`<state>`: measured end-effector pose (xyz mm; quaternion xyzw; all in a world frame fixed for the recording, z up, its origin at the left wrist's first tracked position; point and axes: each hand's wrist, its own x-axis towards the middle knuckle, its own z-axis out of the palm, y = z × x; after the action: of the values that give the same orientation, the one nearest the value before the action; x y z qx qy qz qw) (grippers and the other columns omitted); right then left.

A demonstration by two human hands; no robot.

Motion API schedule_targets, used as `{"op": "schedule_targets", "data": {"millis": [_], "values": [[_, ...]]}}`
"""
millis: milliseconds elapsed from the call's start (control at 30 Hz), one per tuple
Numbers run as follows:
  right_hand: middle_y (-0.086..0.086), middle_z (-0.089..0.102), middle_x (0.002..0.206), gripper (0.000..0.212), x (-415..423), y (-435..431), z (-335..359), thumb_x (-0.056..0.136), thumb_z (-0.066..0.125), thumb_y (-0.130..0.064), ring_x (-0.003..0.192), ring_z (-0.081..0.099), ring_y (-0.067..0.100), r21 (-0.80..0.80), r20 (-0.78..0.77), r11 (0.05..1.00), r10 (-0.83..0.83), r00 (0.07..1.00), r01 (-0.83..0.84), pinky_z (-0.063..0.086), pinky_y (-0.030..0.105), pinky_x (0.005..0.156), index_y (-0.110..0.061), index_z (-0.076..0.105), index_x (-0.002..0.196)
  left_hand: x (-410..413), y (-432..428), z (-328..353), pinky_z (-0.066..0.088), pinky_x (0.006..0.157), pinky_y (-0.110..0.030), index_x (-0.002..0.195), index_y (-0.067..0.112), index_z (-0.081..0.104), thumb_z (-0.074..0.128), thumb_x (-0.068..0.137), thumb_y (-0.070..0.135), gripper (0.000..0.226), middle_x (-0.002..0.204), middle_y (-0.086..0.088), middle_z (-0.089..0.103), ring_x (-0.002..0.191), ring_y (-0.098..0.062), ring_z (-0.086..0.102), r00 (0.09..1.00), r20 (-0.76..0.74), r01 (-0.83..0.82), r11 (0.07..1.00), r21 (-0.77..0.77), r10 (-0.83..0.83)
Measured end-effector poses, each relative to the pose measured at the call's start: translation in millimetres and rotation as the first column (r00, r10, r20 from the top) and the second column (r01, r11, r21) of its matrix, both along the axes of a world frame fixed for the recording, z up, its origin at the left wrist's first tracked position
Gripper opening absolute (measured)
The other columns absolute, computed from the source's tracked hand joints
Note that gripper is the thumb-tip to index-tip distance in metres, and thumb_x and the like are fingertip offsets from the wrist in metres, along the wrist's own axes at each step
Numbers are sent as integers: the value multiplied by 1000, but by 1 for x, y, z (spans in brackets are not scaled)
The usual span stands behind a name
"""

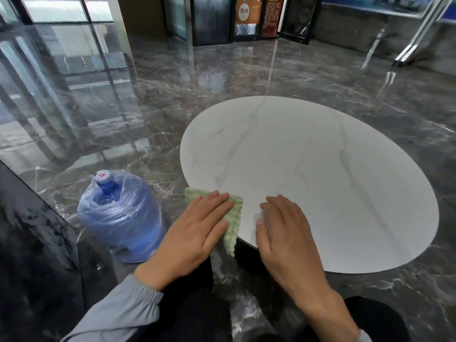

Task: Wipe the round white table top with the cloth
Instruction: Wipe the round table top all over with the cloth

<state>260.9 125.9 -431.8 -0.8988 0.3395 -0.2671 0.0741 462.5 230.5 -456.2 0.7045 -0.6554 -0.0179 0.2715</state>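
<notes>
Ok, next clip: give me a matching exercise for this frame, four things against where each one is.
Things:
1. cloth
2. left hand
3. right hand
4. water jug

Places:
A. flat on the bare table top
B. on the floor, left of the table
C. at the table's near-left edge, partly hanging over it
D. pressing on the cloth with straight fingers

Pairs: 1-C, 2-D, 3-A, 4-B

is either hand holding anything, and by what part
Nothing is gripped: the left hand presses flat on the cloth; the right hand lies flat on the table top.
</notes>
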Motion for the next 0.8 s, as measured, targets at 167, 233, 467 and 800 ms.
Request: {"op": "schedule_targets", "data": {"millis": [167, 233, 467, 800], "values": [[1, 59, 135, 38, 28, -15, -1, 106, 37, -31, 138, 47, 26, 106, 11, 994, -28, 1000, 26, 33, 41, 119, -14, 60, 131, 16, -21, -6, 8, 129, -32, 158, 26, 42, 28, 111, 46, 53, 166, 13, 33, 157, -4, 19, 996, 35, -84, 996, -15, 84], [2, 56, 139, 38, 28, -12, -5, 107, 36, -31, 145, 39, 27, 112, 1, 993, -35, 999, 35, 33, 46, 120, -14, 56, 135, 43, -32, -2, 6, 129, -30, 158, 24, 42, 25, 109, 48, 57, 166, 9, 34, 157, -8, 20, 993, 2, -122, 993, 2, 122], [4, 54, 135, 45, 28, -6, -5, 108, 28, -36, 145, 39, 30, 90, -20, 993, -79, 997, 81, 30, 45, 123, -10, 53, 135, 131, -107, 17, -23, 115, -15, 161, 3, 23, 20, 104, 43, 71, 171, -19, 12, 161, -30, -3, 969, -109, -184, 942, 279, 221], [6, 53, 139, 46, 26, -6, -6, 108, 25, -34, 150, 33, 31, 100, -82, 992, -73, 994, 81, 31, 48, 122, -10, 54, 134, 57, -45, 11, -12, 127, -37, 164, 13, 8, -7, 96, 63, 86, 172, -2, -4, 160, -26, -13, 987, 114, -137, 960, 243, 112]]}}
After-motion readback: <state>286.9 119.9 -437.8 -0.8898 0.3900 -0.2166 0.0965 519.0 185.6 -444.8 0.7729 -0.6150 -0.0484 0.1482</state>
